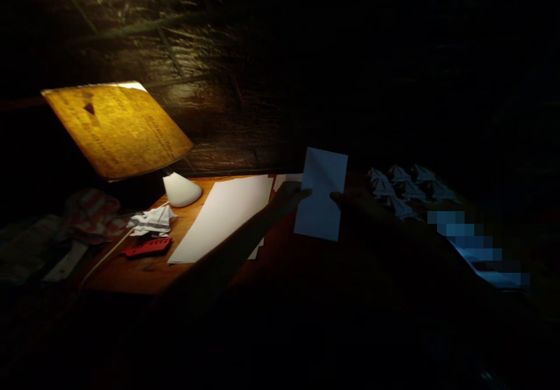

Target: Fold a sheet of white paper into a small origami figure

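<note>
One head view: the left hand (301,193) and the right hand (339,199), both in shadow, pinch opposite edges of a pale paper rectangle (321,195) just right of frame centre. Larger white sheets (225,216) lie on the bench (131,277) at centre left, near a lamp base (181,190); seven folded paper pieces (412,190) sit at right of centre.

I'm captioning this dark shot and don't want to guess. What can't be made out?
All in the head view:
- Left hand: fingers behind the held paper are hidden by it.
- Right hand: deep shadow hides most of it.
- Yellow panel: print too small and blurred to read.
- Bluish object, right: pixel blocks cover its surface.
</note>
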